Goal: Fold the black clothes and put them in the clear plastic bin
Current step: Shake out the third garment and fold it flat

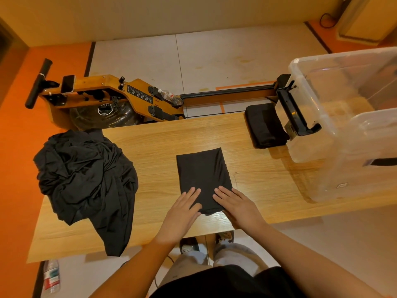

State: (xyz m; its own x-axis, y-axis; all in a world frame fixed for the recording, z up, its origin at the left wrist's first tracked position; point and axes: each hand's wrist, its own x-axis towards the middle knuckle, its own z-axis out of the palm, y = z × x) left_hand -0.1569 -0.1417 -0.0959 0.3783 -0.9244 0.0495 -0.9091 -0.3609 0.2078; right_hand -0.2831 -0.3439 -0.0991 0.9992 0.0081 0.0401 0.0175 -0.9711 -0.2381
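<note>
A folded black garment (pixel 203 173) lies as a neat rectangle in the middle of the wooden table (pixel 163 143). My left hand (pixel 182 214) and my right hand (pixel 238 205) both rest flat on its near end, fingers straight, pressing it down. A heap of unfolded black clothes (pixel 86 179) sits on the table's left end and hangs over the near edge. The clear plastic bin (pixel 348 125) stands on the table's right end; I see no clothes inside it.
A wooden rowing machine (pixel 120 97) lies on the floor beyond the table, its black seat (pixel 266 125) close to the bin. One plastic bottle (pixel 169 96) rests on the rower, another bottle (pixel 51 278) on the floor at lower left.
</note>
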